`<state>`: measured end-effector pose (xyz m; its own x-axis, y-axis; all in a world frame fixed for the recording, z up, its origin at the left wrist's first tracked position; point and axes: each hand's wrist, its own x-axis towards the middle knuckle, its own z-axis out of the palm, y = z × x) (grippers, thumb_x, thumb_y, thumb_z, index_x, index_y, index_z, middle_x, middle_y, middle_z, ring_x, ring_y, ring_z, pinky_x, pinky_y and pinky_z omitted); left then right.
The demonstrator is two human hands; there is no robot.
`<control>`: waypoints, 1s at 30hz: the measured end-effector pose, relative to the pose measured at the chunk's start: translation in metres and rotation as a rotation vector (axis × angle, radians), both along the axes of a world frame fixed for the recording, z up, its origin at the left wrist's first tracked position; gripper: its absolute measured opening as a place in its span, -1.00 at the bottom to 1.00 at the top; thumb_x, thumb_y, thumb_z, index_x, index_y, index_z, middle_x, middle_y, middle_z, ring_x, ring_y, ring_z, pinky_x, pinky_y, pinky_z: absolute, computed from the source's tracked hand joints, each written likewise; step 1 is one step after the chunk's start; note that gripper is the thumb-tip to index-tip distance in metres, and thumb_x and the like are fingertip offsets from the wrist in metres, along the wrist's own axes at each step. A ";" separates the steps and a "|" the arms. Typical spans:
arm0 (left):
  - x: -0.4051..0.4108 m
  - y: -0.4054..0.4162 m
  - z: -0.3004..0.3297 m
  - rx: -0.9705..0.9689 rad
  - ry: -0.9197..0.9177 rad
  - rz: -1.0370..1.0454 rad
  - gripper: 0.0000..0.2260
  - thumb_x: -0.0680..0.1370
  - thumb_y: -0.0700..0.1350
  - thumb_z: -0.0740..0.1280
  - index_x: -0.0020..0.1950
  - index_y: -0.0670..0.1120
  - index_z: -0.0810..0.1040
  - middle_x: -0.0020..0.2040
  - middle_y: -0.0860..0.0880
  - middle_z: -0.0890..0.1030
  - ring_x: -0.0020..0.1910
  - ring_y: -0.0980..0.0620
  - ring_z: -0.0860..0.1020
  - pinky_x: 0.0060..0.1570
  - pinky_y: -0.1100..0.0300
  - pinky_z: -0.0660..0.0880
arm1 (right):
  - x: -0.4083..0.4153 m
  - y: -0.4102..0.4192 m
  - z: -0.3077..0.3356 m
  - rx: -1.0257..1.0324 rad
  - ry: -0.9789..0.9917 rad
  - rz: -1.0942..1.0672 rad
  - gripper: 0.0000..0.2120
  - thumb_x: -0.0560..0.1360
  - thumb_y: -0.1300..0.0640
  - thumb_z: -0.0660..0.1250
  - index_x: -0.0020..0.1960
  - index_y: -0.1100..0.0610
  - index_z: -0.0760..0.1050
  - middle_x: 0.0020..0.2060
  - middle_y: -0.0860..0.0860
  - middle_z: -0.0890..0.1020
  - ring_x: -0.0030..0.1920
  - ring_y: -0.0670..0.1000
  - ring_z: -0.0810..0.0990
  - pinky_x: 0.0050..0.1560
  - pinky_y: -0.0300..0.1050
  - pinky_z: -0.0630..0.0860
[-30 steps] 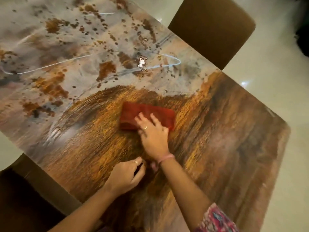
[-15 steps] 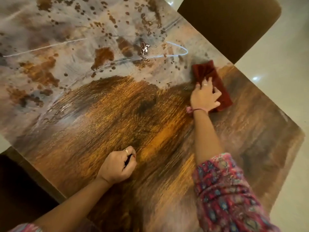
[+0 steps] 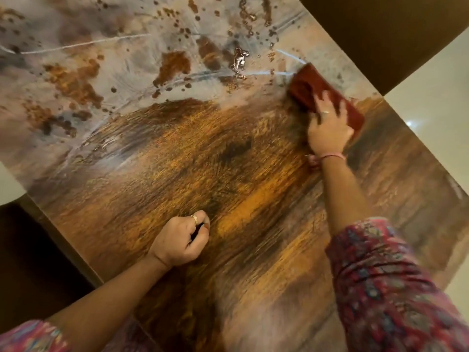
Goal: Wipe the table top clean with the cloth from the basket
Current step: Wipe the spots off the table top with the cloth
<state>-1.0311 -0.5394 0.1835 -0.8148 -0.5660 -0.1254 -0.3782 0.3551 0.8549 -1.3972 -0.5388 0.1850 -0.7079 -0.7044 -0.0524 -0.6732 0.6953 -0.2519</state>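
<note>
A folded dark red cloth lies flat on the table top, near its far right edge. My right hand presses down on the cloth's near half with fingers spread, arm stretched out. My left hand rests on the table nearer me as a loose fist, nothing visible in it. The table top is patterned, grey with rust-coloured blotches at the back and streaky brown-orange in front. A small shiny wet patch sits left of the cloth. No basket is in view.
A dark brown chair stands beyond the table's far right edge, close to the cloth. Another dark seat is at the left below the table's near edge. Pale glossy floor lies to the right.
My right hand has swept the cloth from the table's middle out to the far right edge, then a little up and left along it. My left hand has stayed in place.
</note>
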 end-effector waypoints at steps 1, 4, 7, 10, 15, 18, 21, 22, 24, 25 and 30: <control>0.000 0.000 0.001 0.003 0.005 -0.002 -0.86 0.52 -0.03 0.10 -0.21 0.05 0.38 -0.53 -0.08 0.46 -0.61 -0.01 0.37 -0.53 0.10 0.30 | -0.027 0.018 0.004 0.011 -0.024 -0.186 -0.54 0.63 0.07 0.08 0.52 -0.07 0.16 0.53 -0.08 0.17 0.54 0.13 0.01 0.47 0.15 0.04; -0.001 0.000 0.004 0.016 0.014 -0.005 -0.87 0.53 -0.02 0.10 -0.21 0.11 0.33 -0.54 -0.07 0.44 -0.62 0.01 0.34 -0.53 0.15 0.26 | -0.043 0.038 0.009 0.014 -0.110 -0.469 -0.56 0.64 0.02 0.05 0.51 -0.02 0.21 0.53 -0.14 0.13 0.55 0.04 -0.03 0.40 0.15 0.05; -0.002 0.001 0.005 0.012 0.002 -0.003 -0.85 0.52 -0.02 0.09 -0.22 0.05 0.37 -0.52 -0.03 0.45 -0.61 0.07 0.34 -0.53 0.20 0.25 | 0.020 0.010 0.007 0.004 -0.040 -0.360 -0.55 0.62 0.05 0.08 0.50 -0.09 0.20 0.53 -0.16 0.14 0.54 -0.03 0.01 0.32 0.07 0.10; -0.002 0.002 0.006 0.016 -0.007 -0.001 -0.81 0.52 -0.02 0.09 -0.23 -0.01 0.41 -0.53 -0.02 0.45 -0.60 0.08 0.33 -0.53 0.24 0.24 | 0.119 -0.005 0.000 -0.040 -0.054 0.084 -0.54 0.58 0.07 0.13 0.47 -0.14 0.25 0.50 -0.18 0.22 0.52 -0.05 0.09 0.27 0.05 0.12; -0.002 0.002 0.004 0.038 0.009 0.014 -0.78 0.51 -0.01 0.09 -0.24 -0.05 0.44 -0.50 -0.03 0.46 -0.59 0.11 0.34 -0.52 0.28 0.23 | 0.167 0.003 0.000 -0.006 0.004 0.571 -0.58 0.51 -0.01 0.22 0.35 -0.21 0.40 0.39 -0.20 0.41 0.39 -0.03 0.36 0.19 0.11 0.14; -0.001 0.001 0.003 0.046 0.036 0.029 -0.77 0.52 -0.01 0.10 -0.24 -0.07 0.45 -0.50 -0.01 0.43 -0.59 0.15 0.29 -0.50 0.33 0.18 | 0.118 -0.013 -0.002 0.056 0.067 0.639 -0.58 0.54 -0.09 0.18 0.39 -0.27 0.32 0.42 -0.19 0.36 0.43 -0.02 0.30 0.33 0.41 -0.01; -0.001 0.001 0.001 0.033 0.045 0.030 -0.80 0.53 -0.01 0.10 -0.24 -0.01 0.42 -0.49 -0.02 0.45 -0.58 0.16 0.27 -0.48 0.37 0.16 | 0.046 -0.032 -0.003 0.067 -0.005 0.455 -0.55 0.58 -0.09 0.09 0.47 -0.22 0.19 0.49 -0.16 0.23 0.52 -0.01 0.10 0.35 0.48 -0.11; 0.000 0.001 0.000 0.020 0.045 0.027 -0.81 0.53 0.00 0.10 -0.24 0.01 0.41 -0.49 0.01 0.44 -0.58 0.17 0.27 -0.48 0.37 0.16 | 0.015 -0.033 -0.003 0.059 -0.024 0.336 -0.54 0.59 -0.07 0.08 0.49 -0.18 0.18 0.50 -0.14 0.21 0.53 0.01 0.08 0.38 0.48 -0.12; 0.000 0.002 -0.001 0.008 0.050 0.033 -0.82 0.54 0.00 0.10 -0.23 0.03 0.40 -0.49 0.13 0.39 -0.57 0.18 0.27 -0.48 0.35 0.17 | -0.048 -0.025 0.003 0.039 -0.055 0.083 -0.50 0.58 -0.04 0.06 0.51 -0.05 0.18 0.52 -0.04 0.20 0.53 0.08 0.08 0.44 0.39 -0.09; 0.000 0.002 -0.001 0.011 0.054 0.041 -0.82 0.54 0.00 0.10 -0.23 0.05 0.40 -0.49 0.16 0.37 -0.57 0.19 0.27 -0.49 0.34 0.17 | -0.076 -0.016 0.007 0.031 -0.063 -0.040 -0.49 0.58 -0.02 0.04 0.52 0.00 0.17 0.52 0.01 0.19 0.52 0.11 0.08 0.47 0.33 -0.09; -0.001 0.003 -0.001 0.022 0.075 0.048 -0.79 0.54 -0.01 0.11 -0.25 -0.01 0.42 -0.47 0.16 0.40 -0.57 0.20 0.27 -0.48 0.34 0.17 | -0.123 0.012 0.013 0.077 -0.143 -0.336 -0.52 0.65 0.04 0.00 0.55 0.01 0.08 0.55 0.07 0.10 0.54 0.15 0.01 0.50 0.22 -0.12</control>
